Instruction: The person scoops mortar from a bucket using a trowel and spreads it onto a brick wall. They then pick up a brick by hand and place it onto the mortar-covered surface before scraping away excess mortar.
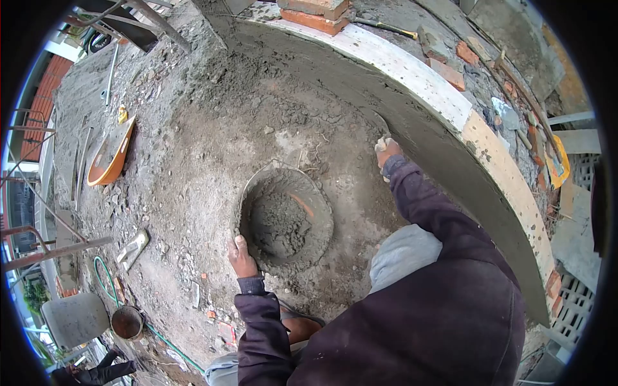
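A round basin (325,222) with grey wet mortar (280,222) inside rests on the ground in front of me. My left hand (243,257) grips its near-left rim, thumb over the edge. Further right, my right hand (387,151) is closed around the handle of a trowel (381,121), mostly hidden by the fingers. Its thin blade edge lies against the face of a low curved wall (444,157) coated in smooth grey mortar. Along the wall's top runs a pale strip (418,80) spattered with mortar.
Bricks (315,19) and a hammer (386,27) lie along the wall top. Rubble and more bricks (446,74) sit behind it. Leftward are an orange tub (112,154), a bucket (127,321), a green hose (158,336) and a grey chair (76,320). A person (96,373) is at lower left.
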Demonstrator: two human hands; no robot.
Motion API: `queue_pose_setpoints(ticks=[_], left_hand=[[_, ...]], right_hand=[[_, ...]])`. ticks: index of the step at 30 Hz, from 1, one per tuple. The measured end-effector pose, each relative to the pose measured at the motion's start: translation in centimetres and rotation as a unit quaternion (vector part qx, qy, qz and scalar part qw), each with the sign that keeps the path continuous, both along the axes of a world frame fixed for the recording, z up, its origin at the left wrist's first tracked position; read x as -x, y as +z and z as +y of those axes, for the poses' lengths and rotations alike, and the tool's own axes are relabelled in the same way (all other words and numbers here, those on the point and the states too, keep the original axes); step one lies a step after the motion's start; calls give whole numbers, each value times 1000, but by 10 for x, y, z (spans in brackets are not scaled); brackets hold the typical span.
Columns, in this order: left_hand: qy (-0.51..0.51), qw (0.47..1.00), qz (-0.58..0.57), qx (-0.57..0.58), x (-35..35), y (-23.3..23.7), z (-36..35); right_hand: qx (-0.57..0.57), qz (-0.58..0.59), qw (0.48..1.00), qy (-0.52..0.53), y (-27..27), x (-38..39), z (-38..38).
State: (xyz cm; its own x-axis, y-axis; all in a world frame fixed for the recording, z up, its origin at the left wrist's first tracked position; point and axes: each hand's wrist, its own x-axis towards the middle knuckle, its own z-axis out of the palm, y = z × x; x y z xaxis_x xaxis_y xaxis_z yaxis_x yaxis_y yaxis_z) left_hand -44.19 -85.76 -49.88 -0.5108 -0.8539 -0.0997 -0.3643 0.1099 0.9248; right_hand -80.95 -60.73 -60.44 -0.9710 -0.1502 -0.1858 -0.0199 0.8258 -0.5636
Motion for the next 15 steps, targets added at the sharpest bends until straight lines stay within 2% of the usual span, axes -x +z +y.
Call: queue_pose_setpoints(ticks=[2,4,5,6,7,8,9,10,11,12,13,15], left_hand=[[2,997,34,-65,2,4,2],[-29,999,-40,16,7,9,5],[-27,999,-37,29,15,7,7],[-16,990,-68,120,24,7,10],[-61,996,-61,4,36,27,13],[-63,985,-130,-90,47,34,16],[-81,997,-10,-2,59,28,24],[-87,996,-16,-1,66,22,31],[-87,995,23,52,74,13,37],[-86,989,63,106,80,6,42],[-71,992,46,88,80,7,48],[-35,998,17,58,83,14,53]], right_hand=[[-9,103,994,32,-1,-23,17],[74,-30,992,101,58,-58,31],[28,-12,970,241,97,-72,26],[-10,7,926,378,117,-85,18],[-30,48,886,460,112,-100,9],[-49,101,841,530,109,-108,-2],[-71,165,790,587,108,-108,-13],[-71,83,811,574,109,-115,-29],[-71,0,828,556,110,-124,-47],[-83,1,811,579,88,-131,-60],[-95,-3,794,600,66,-142,-68],[-51,-43,782,619,75,-184,-60]])
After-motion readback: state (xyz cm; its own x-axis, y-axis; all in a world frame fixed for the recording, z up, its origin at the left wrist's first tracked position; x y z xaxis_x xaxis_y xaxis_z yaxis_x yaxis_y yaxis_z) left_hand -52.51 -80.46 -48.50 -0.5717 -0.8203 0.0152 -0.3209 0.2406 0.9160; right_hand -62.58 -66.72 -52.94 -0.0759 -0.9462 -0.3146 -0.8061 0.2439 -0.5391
